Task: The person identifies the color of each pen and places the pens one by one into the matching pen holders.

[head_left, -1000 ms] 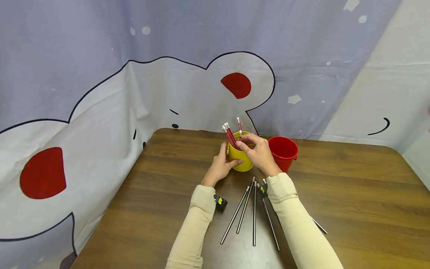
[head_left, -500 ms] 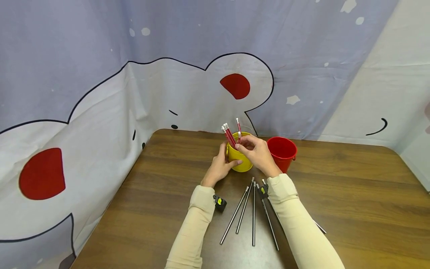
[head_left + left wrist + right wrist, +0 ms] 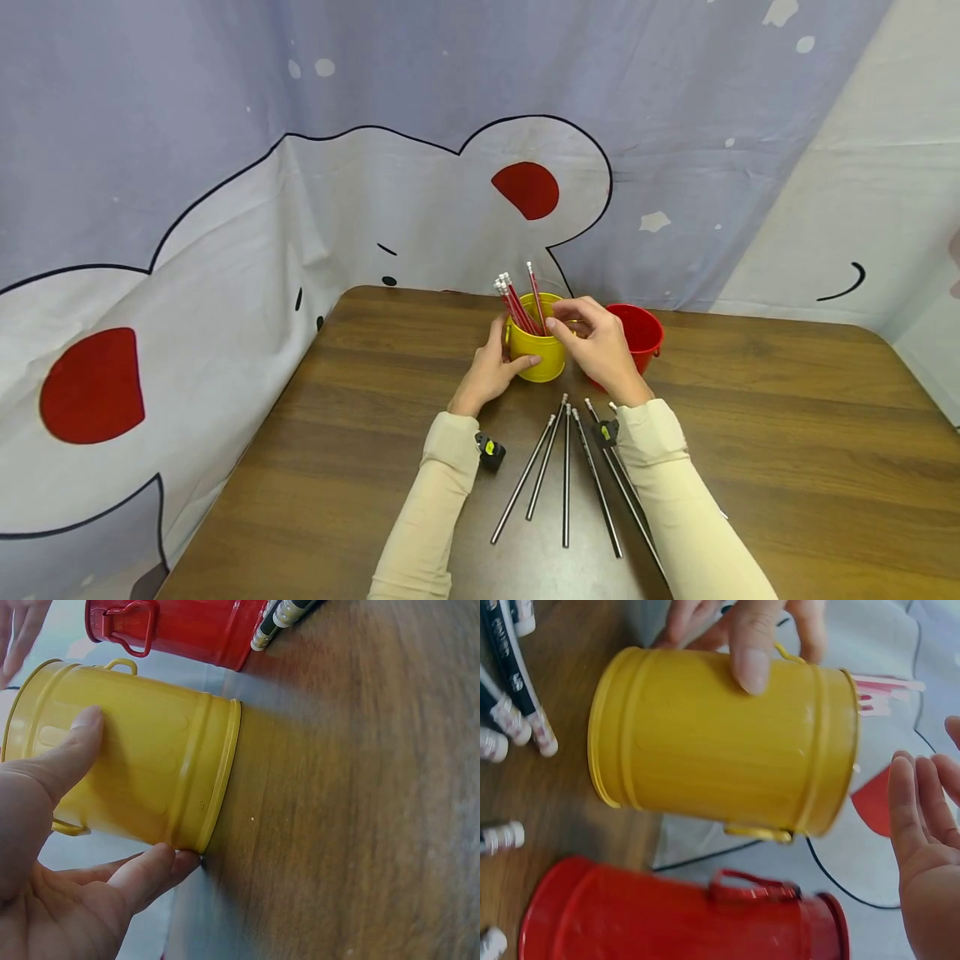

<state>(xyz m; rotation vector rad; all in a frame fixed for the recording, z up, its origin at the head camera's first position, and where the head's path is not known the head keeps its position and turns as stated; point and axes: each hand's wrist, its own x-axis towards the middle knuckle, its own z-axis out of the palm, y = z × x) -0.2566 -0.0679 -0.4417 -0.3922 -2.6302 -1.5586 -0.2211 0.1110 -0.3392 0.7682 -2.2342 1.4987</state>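
Observation:
My left hand (image 3: pixel 487 375) holds a small yellow metal bucket (image 3: pixel 150 750), thumb across its near side and fingers curled round the other side. Several red pencils (image 3: pixel 516 307) with white erasers lean inside it, eraser ends up. Beside the rim, on the right, is my right hand (image 3: pixel 596 342), its fingers parted from the thumb and nothing between them. In the right wrist view its fingers (image 3: pixel 919 802) are apart from the rim. A red metal bucket (image 3: pixel 641 329) stands just right of the yellow one, partly hidden by the right hand.
Several black pencils (image 3: pixel 566 475) with white erasers lie fanned out on the brown wooden table (image 3: pixel 337 467) between the forearms. The right sleeve covers some of them. A patterned cloth (image 3: pixel 420 200) hangs behind the table's far edge.
The right hand has let go of a red pencil inside the yellow bucket and drawn back to the right, now overlapping the red bucket. The left hand stays on the yellow bucket.

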